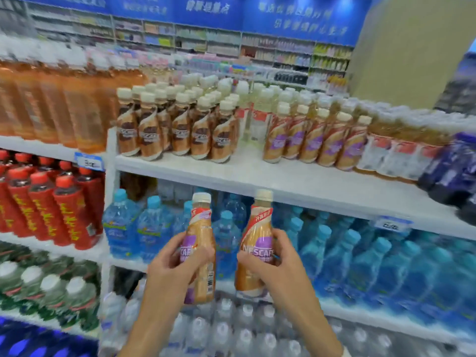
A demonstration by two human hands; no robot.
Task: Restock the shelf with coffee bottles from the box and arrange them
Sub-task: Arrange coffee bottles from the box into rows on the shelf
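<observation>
- A white shelf is seen across the middle. More boards are seen below it and to its left.
- Blue water bottles are lined up on the board under that shelf, from the middle to the far right.
- Tall orange drink bottles are stood at the top left, on the next board over.
- Red bottles with red caps are packed below the orange ones.
- Clear bottles with white caps are seen at the very bottom, under the arms.
- Brown-label coffee bottles are stood on the left part of the white shelf, several rows deep.
- Purple-label coffee bottles are stood in a row on the right part of the same shelf. A bare strip of shelf is left in front of both groups.
- The left grip, a bare hand, is wrapped tight around the middle of the left coffee bottle.
- The right grip, also a bare hand, is wrapped tight around the middle of the right coffee bottle.
- Both held bottles have purple labels and cream caps. They are held almost upright, in the air, below the white shelf and in front of the blue water bottles.
- The two held bottles are kept side by side with a gap between them, and their caps are close to the front edge of the shelf.
- A small price tag is stuck on the left board's edge. Its writing is too blurred to be read.
</observation>
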